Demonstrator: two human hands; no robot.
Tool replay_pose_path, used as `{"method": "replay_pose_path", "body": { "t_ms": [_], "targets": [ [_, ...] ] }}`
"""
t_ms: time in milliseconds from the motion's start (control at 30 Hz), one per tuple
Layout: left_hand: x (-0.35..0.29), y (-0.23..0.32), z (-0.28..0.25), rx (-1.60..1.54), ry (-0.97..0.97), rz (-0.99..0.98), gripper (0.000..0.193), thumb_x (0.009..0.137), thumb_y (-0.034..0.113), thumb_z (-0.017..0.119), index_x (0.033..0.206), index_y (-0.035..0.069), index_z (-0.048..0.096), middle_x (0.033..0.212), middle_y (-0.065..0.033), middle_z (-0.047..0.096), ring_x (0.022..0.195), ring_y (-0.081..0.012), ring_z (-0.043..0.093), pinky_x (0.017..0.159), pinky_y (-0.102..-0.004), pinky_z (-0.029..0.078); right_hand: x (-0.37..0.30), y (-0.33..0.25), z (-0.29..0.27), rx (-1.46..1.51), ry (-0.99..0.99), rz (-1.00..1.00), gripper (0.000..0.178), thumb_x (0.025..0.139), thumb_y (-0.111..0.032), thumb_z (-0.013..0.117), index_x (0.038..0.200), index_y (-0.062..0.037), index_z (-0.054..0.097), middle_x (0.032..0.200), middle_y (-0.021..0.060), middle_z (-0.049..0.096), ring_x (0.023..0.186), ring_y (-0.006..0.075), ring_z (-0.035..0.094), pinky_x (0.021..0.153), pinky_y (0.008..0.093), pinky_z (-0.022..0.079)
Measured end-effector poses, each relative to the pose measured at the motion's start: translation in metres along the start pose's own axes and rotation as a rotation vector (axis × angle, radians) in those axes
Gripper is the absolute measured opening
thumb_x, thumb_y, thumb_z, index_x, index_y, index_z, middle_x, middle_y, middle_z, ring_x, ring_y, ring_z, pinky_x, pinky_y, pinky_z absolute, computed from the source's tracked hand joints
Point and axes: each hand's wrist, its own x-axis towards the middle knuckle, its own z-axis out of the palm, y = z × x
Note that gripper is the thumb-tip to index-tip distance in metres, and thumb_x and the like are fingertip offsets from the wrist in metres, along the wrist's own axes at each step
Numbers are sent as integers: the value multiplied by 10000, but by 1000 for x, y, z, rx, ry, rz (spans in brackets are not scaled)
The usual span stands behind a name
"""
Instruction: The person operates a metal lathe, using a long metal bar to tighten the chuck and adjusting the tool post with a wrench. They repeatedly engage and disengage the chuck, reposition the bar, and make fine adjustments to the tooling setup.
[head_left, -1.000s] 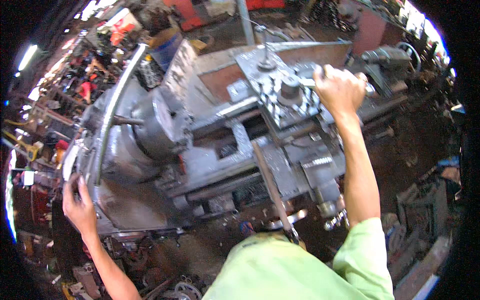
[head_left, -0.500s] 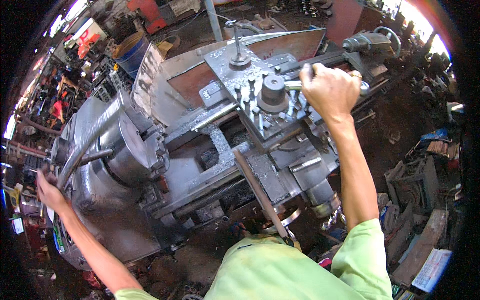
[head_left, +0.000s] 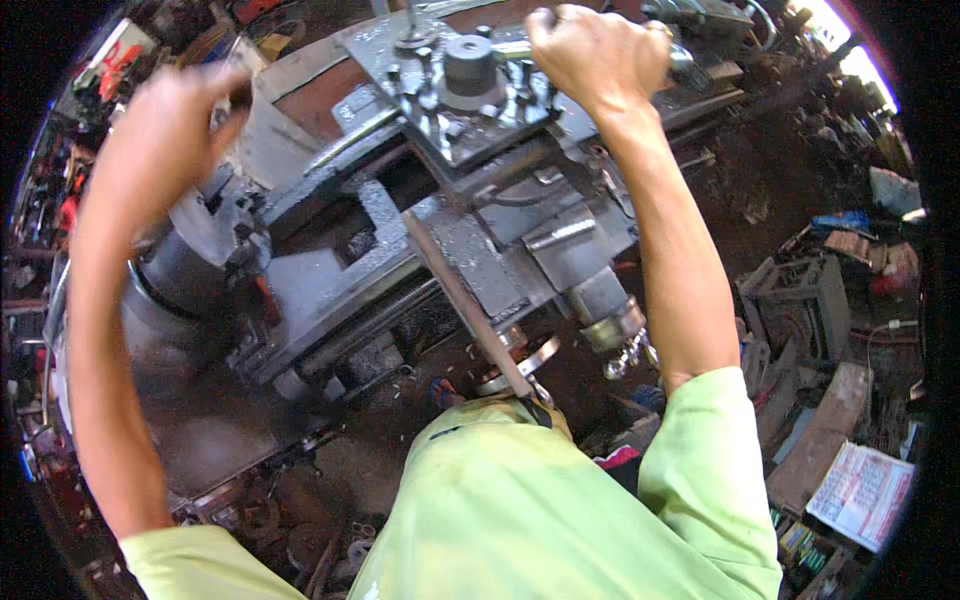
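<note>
Silvery, a straight metal lever (head_left: pixel 513 49) sits inside the right hand's (head_left: pixel 605 57) closed fingers, likely for leverage; the left hand's (head_left: pixel 165 130) blur beyond telling.

Machine workshop: metal lathe (head_left: pixel 472 258), shavings (head_left: pixel 379 208), cluttered floor (head_left: pixel 738 210)

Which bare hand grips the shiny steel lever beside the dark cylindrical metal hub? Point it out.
The right bare hand, closed around the shiny steel lever; the left bare hand, motion-blurred, is far left, away from it.
</note>
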Motion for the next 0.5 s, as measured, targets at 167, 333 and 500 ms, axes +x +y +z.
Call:
{"method": "replay_pose_path", "body": {
  "t_ms": [167,333,500],
  "targets": [
    [-161,75,-9,153,-169,-174,234,873,104,667,1107,107,665,762,-104,609,728,-300,598,732,-421,489,-3,3,-5,129,216,-84,424,895,-357,519,616,-107,719,600,130,683,533,298,663,733,533,444],
    [-285,18,-38,65,-174,-469,219,932,40,626,1146,6,664,916,-160,661,837,-329,638,847,-395,495,-5,4,5,185,303,-121,400,890,-363,524,651,-119,732,619,115,692,536,296,659,738,538,440],
    [-276,10,-35,-1,412,-943,308,1007,122,603,1294,12,619,1227,-140,685,1117,-218,648,961,-346,500,-7,8,-11,217,173,-163,399,876,-454,556,744,-128,745,720,94,732,697,287,712,791,540,425]
  ]
}}
